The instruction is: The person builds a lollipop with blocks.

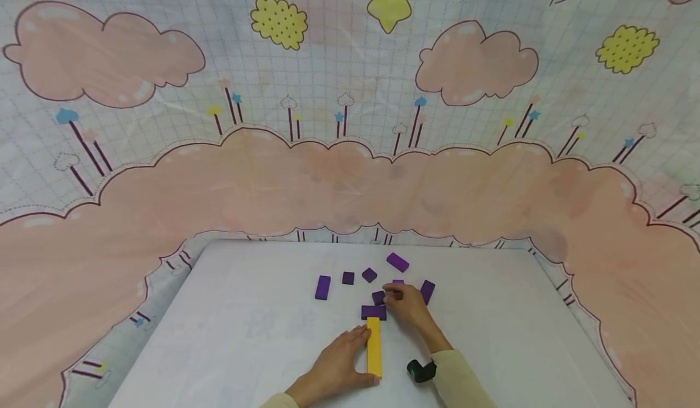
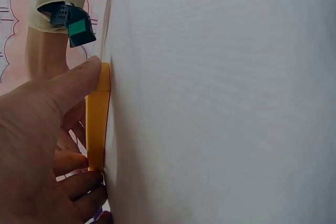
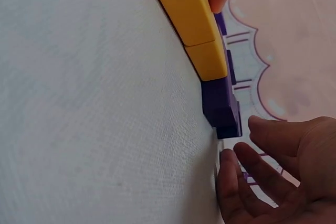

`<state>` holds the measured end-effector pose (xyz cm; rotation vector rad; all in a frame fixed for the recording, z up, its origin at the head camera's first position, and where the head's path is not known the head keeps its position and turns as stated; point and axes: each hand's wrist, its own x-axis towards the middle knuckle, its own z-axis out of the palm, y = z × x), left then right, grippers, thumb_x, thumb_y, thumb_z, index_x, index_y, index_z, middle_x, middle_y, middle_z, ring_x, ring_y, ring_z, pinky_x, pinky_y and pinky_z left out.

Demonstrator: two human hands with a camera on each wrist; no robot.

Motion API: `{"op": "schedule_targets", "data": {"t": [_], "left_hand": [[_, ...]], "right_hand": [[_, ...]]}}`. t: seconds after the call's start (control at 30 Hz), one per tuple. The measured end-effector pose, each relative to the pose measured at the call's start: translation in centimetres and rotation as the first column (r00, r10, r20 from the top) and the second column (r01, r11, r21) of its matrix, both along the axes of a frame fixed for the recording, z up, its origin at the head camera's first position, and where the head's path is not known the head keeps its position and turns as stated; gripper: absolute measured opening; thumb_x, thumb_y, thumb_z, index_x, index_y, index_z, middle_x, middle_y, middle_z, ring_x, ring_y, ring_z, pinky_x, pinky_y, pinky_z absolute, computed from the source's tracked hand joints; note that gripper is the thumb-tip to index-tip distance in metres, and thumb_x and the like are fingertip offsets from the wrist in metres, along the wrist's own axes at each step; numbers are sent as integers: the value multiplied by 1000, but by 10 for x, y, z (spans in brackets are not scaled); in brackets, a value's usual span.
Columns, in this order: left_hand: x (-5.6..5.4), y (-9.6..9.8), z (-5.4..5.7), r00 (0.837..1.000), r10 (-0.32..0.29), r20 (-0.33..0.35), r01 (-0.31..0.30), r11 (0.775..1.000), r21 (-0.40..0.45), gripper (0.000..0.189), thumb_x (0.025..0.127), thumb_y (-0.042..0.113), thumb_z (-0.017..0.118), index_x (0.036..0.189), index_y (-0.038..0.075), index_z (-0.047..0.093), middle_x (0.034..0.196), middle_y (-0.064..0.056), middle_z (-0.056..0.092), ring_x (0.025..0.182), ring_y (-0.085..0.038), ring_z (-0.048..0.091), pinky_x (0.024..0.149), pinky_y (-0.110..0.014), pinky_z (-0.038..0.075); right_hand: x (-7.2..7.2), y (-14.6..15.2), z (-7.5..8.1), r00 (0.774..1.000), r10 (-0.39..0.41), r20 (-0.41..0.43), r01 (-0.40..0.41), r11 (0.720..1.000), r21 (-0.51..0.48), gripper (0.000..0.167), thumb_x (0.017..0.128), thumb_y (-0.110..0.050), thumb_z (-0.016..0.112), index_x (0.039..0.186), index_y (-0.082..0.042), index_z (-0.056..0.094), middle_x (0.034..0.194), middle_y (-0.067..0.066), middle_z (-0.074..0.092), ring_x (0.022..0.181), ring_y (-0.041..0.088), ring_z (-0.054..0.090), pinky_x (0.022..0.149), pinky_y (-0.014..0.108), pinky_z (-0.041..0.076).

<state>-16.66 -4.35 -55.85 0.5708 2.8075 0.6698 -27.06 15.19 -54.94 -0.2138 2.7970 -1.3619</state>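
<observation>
A row of yellow blocks (image 1: 374, 350) lies lengthwise on the white table, and a seam shows between blocks in both wrist views. My left hand (image 1: 341, 359) holds the row, its thumb at the near end and its fingers along the left side. Across the far end sits a purple rectangular block (image 1: 374, 312). Just beyond it is a purple cube (image 1: 378, 298), turned at an angle. My right hand (image 1: 407, 304) is right beside this cube; in the right wrist view its thumb and fingers (image 3: 252, 182) are spread, with nothing between them.
Farther back lie two more purple cubes (image 1: 348, 278) and several purple rectangular blocks (image 1: 322, 287), one partly hidden behind my right hand. A dark wrist device (image 1: 422, 371) sits at the right sleeve. A patterned cloth (image 1: 350, 189) hangs behind the table (image 1: 246, 311).
</observation>
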Motion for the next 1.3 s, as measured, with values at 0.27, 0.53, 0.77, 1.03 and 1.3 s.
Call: {"op": "schedule_targets", "data": {"t": [0.27,0.53,0.77,1.03,1.3], "left_hand": [[-1,0,-3,1000,2,2,-2,1000,12,94,73,64,75,146,13,47,153,-5,45,140,-25,45,114,-49,40],[0,0,-1,1000,-9,-22,8,1000,-12,94,73,66,74,147,14,46,153,-3,46,139,-24,45,114,-47,40],[0,0,2,1000,-16,-20,16,1000,-14,94,74,65,74,146,13,47,153,-4,46,140,-23,45,116,-45,38],[1,0,3,1000,-2,-3,1,1000,-18,93,73,64,75,146,14,47,153,-3,46,140,-23,45,115,-47,40],[0,0,2,1000,-4,-15,3,1000,-23,93,73,65,74,146,14,47,153,-3,46,140,-22,45,115,-45,39]], "right_hand": [[-5,-2,-4,998,33,-45,-29,996,83,26,88,-6,68,114,-8,72,105,8,70,89,18,60,87,42,56],[-8,-3,-4,1000,17,-25,-15,995,96,23,88,-8,69,111,-10,72,98,5,66,84,17,54,79,34,53],[-11,-3,-4,1000,-22,14,21,999,48,20,85,-8,73,105,-11,68,93,4,64,79,16,55,74,30,52],[-11,-3,-6,999,-35,-15,36,999,25,16,86,-6,71,101,-10,68,93,4,67,79,15,57,76,32,54],[-9,-3,-4,996,-34,-78,34,999,-5,15,87,-3,68,100,-11,71,96,5,71,83,14,59,77,31,53]]}}
